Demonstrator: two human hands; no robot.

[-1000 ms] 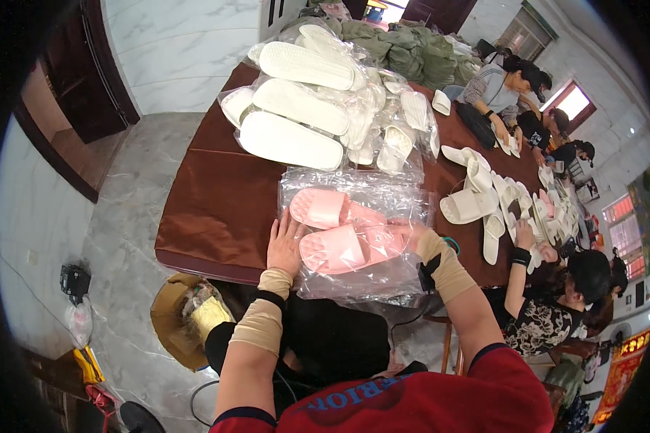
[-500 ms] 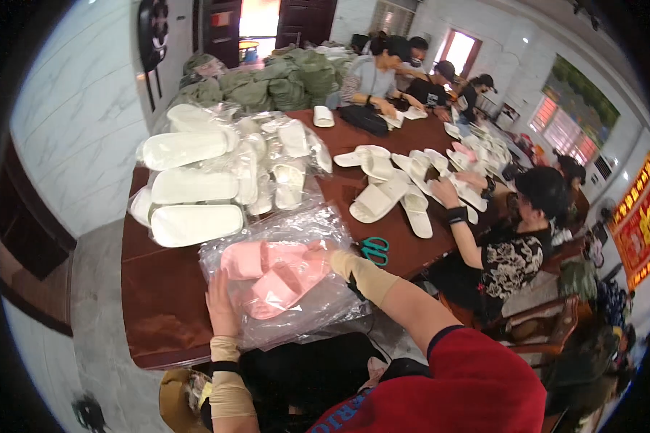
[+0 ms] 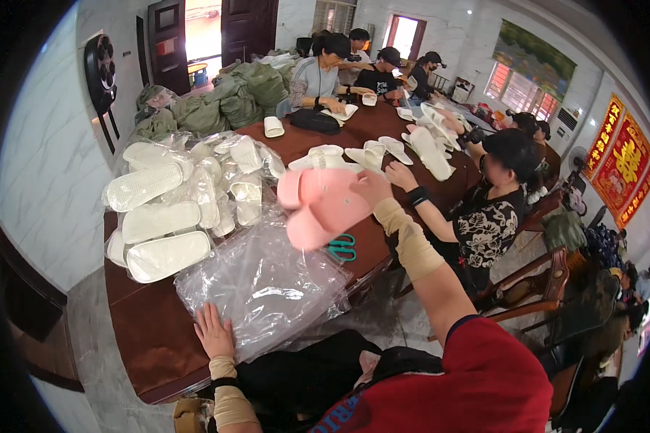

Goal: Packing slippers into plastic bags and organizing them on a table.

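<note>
A pair of pink slippers [image 3: 323, 208] hangs above the table in my right hand [image 3: 373, 189], which is closed round their heel ends at the right. Below and nearer me lies a stack of clear plastic bags [image 3: 263, 285]. My left hand [image 3: 214, 332] rests on its near left corner, fingers spread and palm down, holding nothing. Beyond the bags on the left sits a heap of white slippers [image 3: 167, 256] wrapped in clear plastic. Green-handled scissors [image 3: 343, 247] lie just beneath the pink pair, on the right side of the bags.
Loose white slippers [image 3: 432, 153] lie along the far right of the brown table [image 3: 152, 339], where several people work. The nearest co-worker [image 3: 495, 187] sits at my right. Green sacks [image 3: 231, 101] are piled behind the table. A wooden chair [image 3: 531, 285] stands at the right.
My right hand has raised the pink slippers off the bags, away from me and to the right. My left hand now lies flat at the stack's corner instead of beside the slippers.
</note>
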